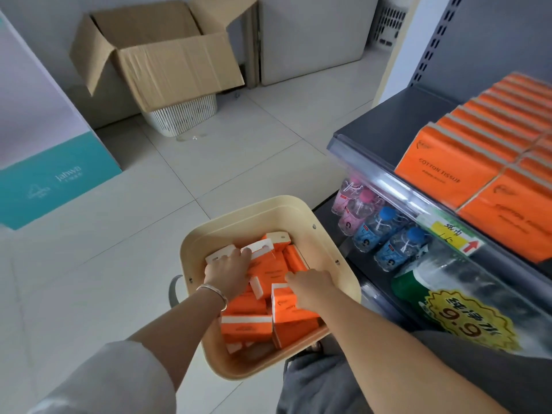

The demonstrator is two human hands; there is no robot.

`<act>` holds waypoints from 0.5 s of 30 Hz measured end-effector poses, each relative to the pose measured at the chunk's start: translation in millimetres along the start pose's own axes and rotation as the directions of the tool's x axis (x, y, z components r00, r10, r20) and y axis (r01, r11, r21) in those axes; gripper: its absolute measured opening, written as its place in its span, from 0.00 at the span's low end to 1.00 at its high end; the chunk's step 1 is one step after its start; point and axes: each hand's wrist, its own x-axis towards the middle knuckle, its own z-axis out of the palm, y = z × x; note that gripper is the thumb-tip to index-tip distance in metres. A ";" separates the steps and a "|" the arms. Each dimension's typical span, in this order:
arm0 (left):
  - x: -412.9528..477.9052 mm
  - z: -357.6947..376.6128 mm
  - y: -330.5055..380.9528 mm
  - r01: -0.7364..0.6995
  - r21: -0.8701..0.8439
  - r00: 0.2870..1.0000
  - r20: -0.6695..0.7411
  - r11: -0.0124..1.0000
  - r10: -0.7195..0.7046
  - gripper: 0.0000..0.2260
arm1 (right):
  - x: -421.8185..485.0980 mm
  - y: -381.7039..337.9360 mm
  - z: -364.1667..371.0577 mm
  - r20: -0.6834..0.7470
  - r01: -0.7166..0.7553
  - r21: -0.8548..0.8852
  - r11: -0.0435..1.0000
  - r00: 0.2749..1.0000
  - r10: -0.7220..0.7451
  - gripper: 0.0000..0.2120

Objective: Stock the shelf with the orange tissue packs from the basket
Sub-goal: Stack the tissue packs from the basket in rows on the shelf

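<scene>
— Which step are we on?

— We are picking up. Both our hands are down in the basket [268, 210], which sits low, just beside the shelf [388, 124].

— Where are the packs [248, 327]?

— They lie in a messy pile in the basket and fill most of it. We have not lifted any out yet.

— What is our left hand [230, 271] doing?

— It rests on a pack near the basket's far left corner. Its fingers [243, 253] lie over that pack's white strip. We cannot tell if they grip it or only touch it.

— And our right hand [310, 286]?

— It sits on a pack near the middle, closer to the basket's right edge. Its fingers are hidden under the hand, so we cannot tell if they hold it.

— What is on the shelf?

— A row [448, 162] of the same orange packs stands on the right part, up to the front edge. The left end is bare. Some bottles [385, 231] stand on the level below.

— So what do we do next?

— We think we must get a good hold on a pack with each hand. Then we lift them over the basket's right edge. Then we set them on the bare left end, right next to the row and the same way up.

— Anything to watch?

— The packs look soft, so we squeeze gently. They are piled up, so other packs may slide when we pull.
</scene>
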 end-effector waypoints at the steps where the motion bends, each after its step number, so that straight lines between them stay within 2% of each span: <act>1: -1.3 -10.7 2.0 0.003 -0.007 1.000 -0.025 1.000 -0.004 0.19 | -4.5 1.2 -9.2 -0.039 -0.026 0.035 0.999 0.999 0.027 0.19; 4: -7.4 -46.1 10.5 0.001 -0.045 0.993 -0.120 0.999 -0.007 0.20 | -21.1 5.8 -40.1 -0.166 -0.071 0.140 0.988 0.982 0.094 0.22; 7: -13.8 -87.3 20.0 0.022 -0.089 0.971 -0.236 0.996 -0.042 0.19 | -48.6 16.6 -73.9 -0.359 -0.094 0.167 0.981 0.921 0.150 0.21; 10: -19.4 -129.7 34.7 0.024 -0.194 0.928 -0.359 0.981 -0.094 0.19 | -82.5 34.4 -105.5 -0.544 -0.124 0.196 0.973 0.812 0.213 0.20; 15: -41.2 -199.5 83.5 -0.150 -0.339 0.831 -0.552 0.929 -0.067 0.19 | -150.3 69.0 -143.6 -0.721 -0.147 0.366 0.919 0.580 0.380 0.20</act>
